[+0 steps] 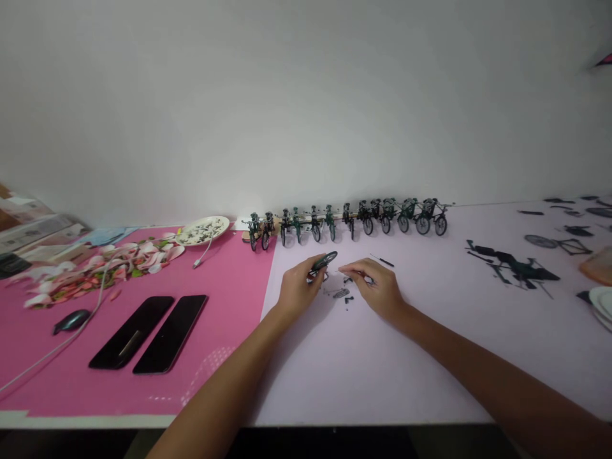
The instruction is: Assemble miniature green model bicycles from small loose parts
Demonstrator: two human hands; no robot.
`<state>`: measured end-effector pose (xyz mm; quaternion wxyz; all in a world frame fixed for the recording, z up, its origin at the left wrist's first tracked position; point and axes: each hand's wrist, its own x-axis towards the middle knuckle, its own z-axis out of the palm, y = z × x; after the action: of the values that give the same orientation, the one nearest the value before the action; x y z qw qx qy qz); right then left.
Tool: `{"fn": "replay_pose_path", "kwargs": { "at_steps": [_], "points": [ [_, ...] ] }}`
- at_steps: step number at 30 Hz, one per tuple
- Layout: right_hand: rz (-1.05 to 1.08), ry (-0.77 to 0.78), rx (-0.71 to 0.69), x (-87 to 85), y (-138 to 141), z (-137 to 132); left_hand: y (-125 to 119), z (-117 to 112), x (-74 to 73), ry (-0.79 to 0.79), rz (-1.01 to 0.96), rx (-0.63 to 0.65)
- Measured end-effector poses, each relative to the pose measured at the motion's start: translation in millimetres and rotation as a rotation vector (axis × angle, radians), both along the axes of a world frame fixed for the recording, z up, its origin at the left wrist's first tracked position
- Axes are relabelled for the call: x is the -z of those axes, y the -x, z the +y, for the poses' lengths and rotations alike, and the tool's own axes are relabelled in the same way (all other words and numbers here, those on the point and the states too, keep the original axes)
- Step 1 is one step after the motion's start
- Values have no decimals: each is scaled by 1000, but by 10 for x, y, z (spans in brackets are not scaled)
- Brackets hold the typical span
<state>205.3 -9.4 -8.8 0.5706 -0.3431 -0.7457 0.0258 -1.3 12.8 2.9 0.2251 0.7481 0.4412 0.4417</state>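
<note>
In the head view, my left hand (297, 285) is closed around a partly built miniature bicycle (326, 260), whose dark wheel sticks out above my fingertips. Just to its right, my right hand (380, 288) is pinched, with thumb and forefinger together near the bicycle. What those fingertips hold, if anything, is too small to make out. Beneath and between my hands, a loose small wheel (341, 293) and several tiny dark parts (349, 299) lie on the pale lilac surface. Beyond my right hand lies a thin dark tool (385, 261), perhaps a small screwdriver.
A row of finished miniature bicycles (329, 223) lines the wall. Loose dark bicycle parts (519, 264) are spread at the right. On the pink mat at left are two phones (169, 335), petals (100, 271), a cable (90, 312) and a plate of small pieces (224, 223).
</note>
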Motion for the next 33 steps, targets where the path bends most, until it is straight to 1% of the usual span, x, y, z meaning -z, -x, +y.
{"fn": "replay_pose_path", "kwargs": {
  "at_steps": [2, 8, 13, 19, 26, 29, 33],
  "points": [
    [-10, -39, 1, -19, 9, -1, -1, -3, -1, -4, 15, 18],
    [-57, -137, -65, -36, 57, -60, -36, -32, -40, 16, -54, 43],
    [-57, -110, -77, -23, 81, -95, -48, -43, -39, 31, -97, 48],
    [-34, -114, -89, -18, 83, -58, -43, -42, -19, 42, -53, 82],
    [-29, -15, -85, -5, 61, -25, -53, -64, -28, 86, -68, 95],
    [-28, 10, -64, 8, 67, -20, -60, -62, -20, 80, -47, 97],
    [-20, 99, -78, 35, 67, -25, -73, -60, -9, 47, -5, 105]
  ]
}}
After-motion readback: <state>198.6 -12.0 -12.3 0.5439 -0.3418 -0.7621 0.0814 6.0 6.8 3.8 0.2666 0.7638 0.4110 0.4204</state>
